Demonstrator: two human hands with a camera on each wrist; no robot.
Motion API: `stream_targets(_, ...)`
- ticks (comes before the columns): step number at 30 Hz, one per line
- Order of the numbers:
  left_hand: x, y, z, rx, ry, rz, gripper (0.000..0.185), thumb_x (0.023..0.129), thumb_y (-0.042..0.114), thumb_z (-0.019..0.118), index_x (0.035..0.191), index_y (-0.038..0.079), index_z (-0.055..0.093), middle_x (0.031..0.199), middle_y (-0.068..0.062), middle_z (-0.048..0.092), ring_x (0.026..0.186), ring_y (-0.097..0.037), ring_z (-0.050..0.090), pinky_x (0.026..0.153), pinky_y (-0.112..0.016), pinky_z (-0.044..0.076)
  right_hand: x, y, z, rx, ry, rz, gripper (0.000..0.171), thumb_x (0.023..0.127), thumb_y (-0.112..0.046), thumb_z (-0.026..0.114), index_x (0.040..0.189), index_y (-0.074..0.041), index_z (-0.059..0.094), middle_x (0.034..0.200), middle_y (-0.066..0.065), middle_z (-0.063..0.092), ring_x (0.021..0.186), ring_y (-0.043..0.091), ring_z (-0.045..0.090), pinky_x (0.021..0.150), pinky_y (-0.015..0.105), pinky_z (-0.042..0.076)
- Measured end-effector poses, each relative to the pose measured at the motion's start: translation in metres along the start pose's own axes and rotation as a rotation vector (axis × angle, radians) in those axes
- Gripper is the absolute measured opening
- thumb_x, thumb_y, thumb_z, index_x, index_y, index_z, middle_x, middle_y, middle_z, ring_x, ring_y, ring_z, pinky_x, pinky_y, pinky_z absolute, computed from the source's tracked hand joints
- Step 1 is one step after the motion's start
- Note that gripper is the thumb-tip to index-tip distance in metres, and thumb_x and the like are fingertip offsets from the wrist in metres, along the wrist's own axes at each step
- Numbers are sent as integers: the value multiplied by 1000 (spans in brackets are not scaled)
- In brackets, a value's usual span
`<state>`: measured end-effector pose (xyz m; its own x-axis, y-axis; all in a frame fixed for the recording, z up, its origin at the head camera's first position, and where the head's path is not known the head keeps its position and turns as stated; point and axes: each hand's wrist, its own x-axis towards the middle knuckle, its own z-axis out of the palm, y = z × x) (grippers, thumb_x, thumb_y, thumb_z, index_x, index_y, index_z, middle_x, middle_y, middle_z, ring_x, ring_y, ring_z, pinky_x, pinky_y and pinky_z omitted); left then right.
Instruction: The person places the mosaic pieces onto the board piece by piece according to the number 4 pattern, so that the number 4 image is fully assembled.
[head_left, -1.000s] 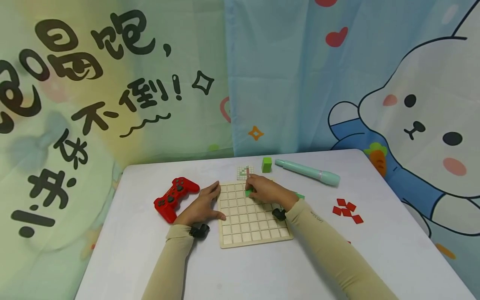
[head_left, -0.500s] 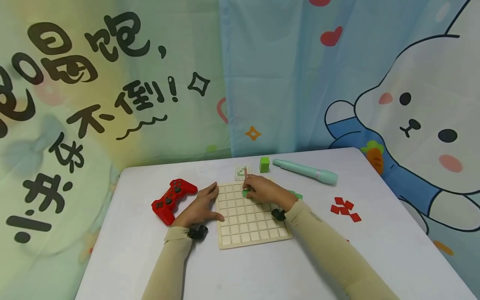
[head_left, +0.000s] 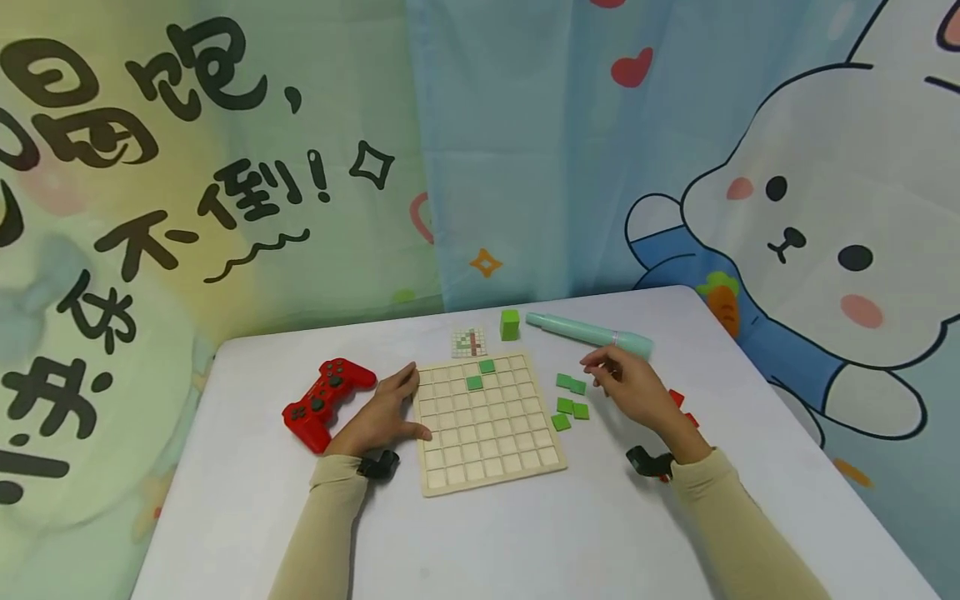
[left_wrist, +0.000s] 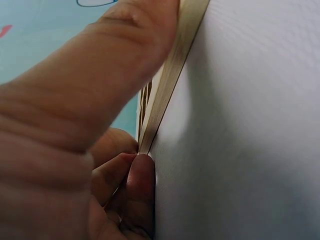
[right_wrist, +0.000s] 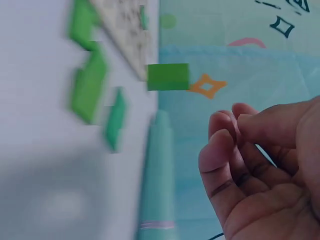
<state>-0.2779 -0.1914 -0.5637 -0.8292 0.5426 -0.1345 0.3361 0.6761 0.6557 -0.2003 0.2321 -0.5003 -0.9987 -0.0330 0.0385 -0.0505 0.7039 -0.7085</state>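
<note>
My left hand (head_left: 378, 417) rests against the left edge of a pale wooden grid board (head_left: 480, 437), its thumb and fingertips touching the rim (left_wrist: 172, 75). Two green square tiles lie in the board's cells, one tile (head_left: 487, 366) in the far row and another tile (head_left: 474, 382) one row nearer. My right hand (head_left: 633, 390) hovers right of the board, fingers loosely bent, and no object shows between them in the right wrist view. Nearest to it, several loose green tiles (head_left: 565, 406) lie on the table beside the board.
Beyond the board are a small pattern card (head_left: 468, 342), a green block (head_left: 510, 325) and a teal tube (head_left: 577, 329). A red game controller (head_left: 327, 402) lies left of my left hand. Red tiles (head_left: 677, 398) are partly hidden behind my right hand and wrist.
My right hand has let go of a green tile on the board and moved right, past the loose green tiles. The left hand stays at the board's edge. The head view has shifted slightly.
</note>
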Motion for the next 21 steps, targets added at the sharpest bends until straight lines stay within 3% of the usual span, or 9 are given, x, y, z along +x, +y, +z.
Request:
stream_targets(5, -1, 0, -1, -22, 6, 4, 115, 81, 32, 95, 167, 0, 26, 181, -15, 13, 165, -45, 16, 130, -58, 30, -19, 25, 14, 5, -35, 89, 25, 106, -13, 65, 130, -12, 67, 125, 13, 72, 100, 23, 65, 79, 23, 56)
stream_targets(13, -3, -1, 0, -42, 1, 16, 115, 82, 31, 94, 167, -2, 25, 181, -17, 12, 165, -47, 15, 130, -59, 29, -22, 39, 31, -60, -107, 26, 34, 97, -10, 76, 130, -10, 68, 116, 8, 69, 94, 17, 60, 80, 22, 53)
stream_targets(21, -2, -2, -1, -44, 12, 13, 115, 81, 32, 95, 167, 0, 26, 181, -14, 14, 165, -45, 17, 130, -57, 32, -20, 42, 38, -96, -104, -21, 33, 94, -6, 78, 125, -9, 69, 117, 7, 67, 93, 15, 59, 79, 19, 52)
